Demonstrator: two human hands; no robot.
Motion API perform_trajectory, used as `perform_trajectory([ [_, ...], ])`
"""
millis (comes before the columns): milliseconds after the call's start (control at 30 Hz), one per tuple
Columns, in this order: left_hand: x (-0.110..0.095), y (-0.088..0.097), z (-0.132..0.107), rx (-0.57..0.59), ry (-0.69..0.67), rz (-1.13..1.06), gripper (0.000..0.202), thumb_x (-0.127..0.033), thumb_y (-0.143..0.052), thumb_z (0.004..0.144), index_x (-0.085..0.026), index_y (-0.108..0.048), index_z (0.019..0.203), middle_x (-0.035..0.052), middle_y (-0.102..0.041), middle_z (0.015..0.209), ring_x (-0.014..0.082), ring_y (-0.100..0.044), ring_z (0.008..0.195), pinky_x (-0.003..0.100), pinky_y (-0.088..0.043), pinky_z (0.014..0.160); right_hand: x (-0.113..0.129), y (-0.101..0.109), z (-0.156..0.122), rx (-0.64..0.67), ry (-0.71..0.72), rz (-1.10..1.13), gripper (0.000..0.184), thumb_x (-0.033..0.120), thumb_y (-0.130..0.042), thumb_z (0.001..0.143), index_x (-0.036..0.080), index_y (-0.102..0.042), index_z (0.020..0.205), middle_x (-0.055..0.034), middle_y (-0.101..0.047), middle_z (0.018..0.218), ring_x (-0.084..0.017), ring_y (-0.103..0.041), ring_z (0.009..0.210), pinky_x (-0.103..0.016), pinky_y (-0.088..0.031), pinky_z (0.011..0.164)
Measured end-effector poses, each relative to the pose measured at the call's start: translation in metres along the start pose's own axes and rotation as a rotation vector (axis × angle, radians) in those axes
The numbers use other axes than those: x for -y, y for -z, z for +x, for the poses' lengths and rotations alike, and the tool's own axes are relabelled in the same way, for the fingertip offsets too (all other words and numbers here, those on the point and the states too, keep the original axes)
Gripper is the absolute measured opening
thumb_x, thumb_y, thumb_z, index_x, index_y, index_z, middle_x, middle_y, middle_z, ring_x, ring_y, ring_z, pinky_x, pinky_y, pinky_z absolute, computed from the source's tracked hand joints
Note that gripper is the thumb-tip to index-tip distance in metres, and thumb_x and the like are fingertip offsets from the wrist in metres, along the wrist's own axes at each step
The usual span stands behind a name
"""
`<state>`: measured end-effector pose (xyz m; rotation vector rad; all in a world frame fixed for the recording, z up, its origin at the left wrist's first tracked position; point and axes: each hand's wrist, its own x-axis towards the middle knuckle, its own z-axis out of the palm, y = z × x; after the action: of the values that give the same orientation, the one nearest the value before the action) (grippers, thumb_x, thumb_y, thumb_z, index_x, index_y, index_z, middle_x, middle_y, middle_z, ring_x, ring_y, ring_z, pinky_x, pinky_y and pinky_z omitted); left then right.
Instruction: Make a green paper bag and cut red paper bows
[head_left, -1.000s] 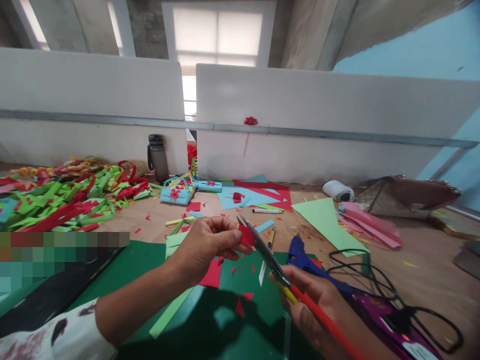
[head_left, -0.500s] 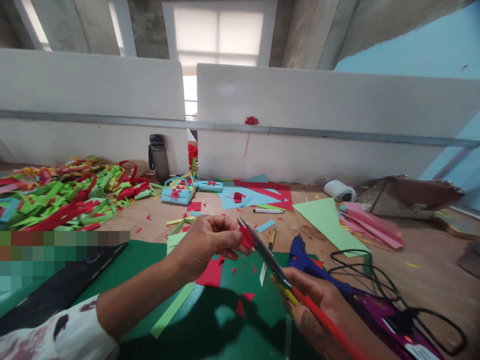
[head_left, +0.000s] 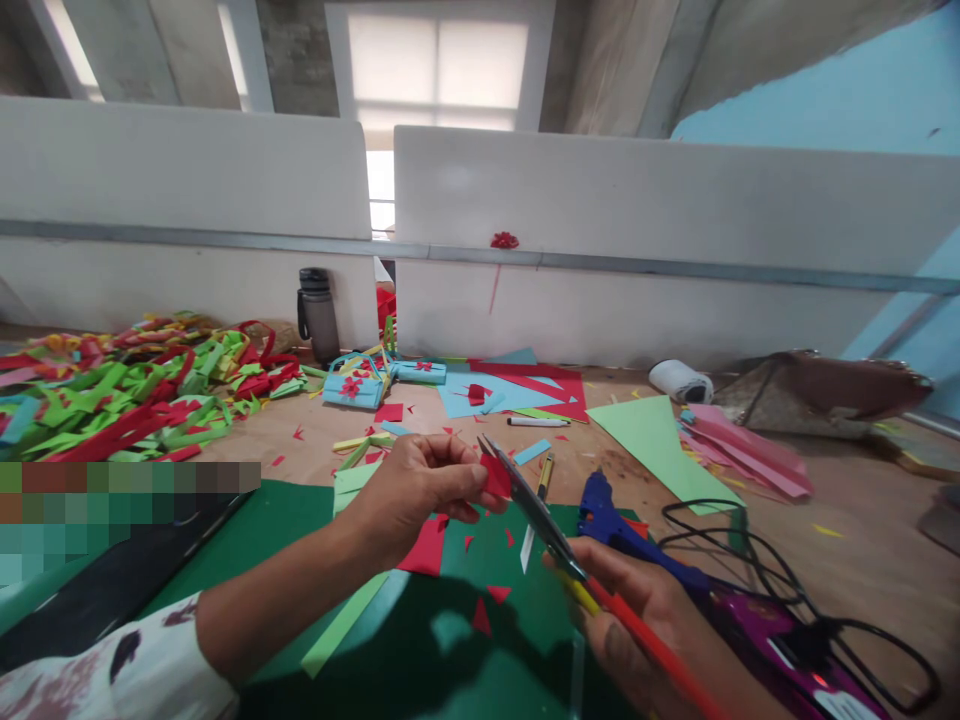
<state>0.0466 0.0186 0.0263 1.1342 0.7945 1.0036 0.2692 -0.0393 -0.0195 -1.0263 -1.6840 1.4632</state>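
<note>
Between the thumb and fingers of my left hand (head_left: pixel 424 490) is a small piece of red paper (head_left: pixel 496 475). My right hand (head_left: pixel 637 610) is closed around the red and yellow handles of a pair of scissors (head_left: pixel 544 525), whose blades point up and left and meet the red paper's right edge. Beneath my hands lies a green cutting mat (head_left: pixel 360 690). On it are a red paper square (head_left: pixel 424 552), partly behind my left wrist, several red scraps (head_left: pixel 481 615) and a light green paper strip (head_left: pixel 346 622).
A blue glue gun (head_left: pixel 600 508) with a black cable (head_left: pixel 750 550) lies right of the scissors. Green paper (head_left: pixel 660 450), a pen (head_left: pixel 537 422) and small blue paper bags (head_left: pixel 352 388) lie farther back. Left are heaped paper strips (head_left: pixel 150 390) and a bottle (head_left: pixel 319 315).
Both hands stay almost in place. My left hand and the red paper have shifted very slightly to the right, against the scissors' blades.
</note>
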Motion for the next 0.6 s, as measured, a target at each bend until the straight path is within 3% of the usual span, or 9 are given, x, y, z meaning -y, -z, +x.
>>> perform_trajectory([
  [333,-0.0022,0.0006,0.0008,0.012,-0.004,0.009,0.017,-0.021,-0.07,0.068,-0.013,-0.055,0.066,0.0041,-0.069,0.065,0.0206,-0.069,0.068,0.023,-0.048,0.052,0.0044,0.0025,-0.0005,0.069,-0.043,-0.014,0.051,0.058,-0.057,0.075,0.02,-0.054,0.109,0.0055,-0.036,0.062,-0.004,-0.02,0.042,-0.017,-0.015,0.033],
  [600,-0.0038,0.0021,0.0014,0.04,-0.002,0.009,0.017,-0.02,-0.07,0.067,-0.013,-0.055,0.065,0.0045,-0.068,0.066,0.0214,-0.07,0.068,0.022,-0.048,0.051,0.0009,0.0029,-0.0018,0.057,-0.055,0.011,0.052,0.058,-0.06,0.073,0.02,-0.054,0.109,0.0027,-0.039,0.071,-0.006,-0.024,0.051,-0.018,-0.02,0.041],
])
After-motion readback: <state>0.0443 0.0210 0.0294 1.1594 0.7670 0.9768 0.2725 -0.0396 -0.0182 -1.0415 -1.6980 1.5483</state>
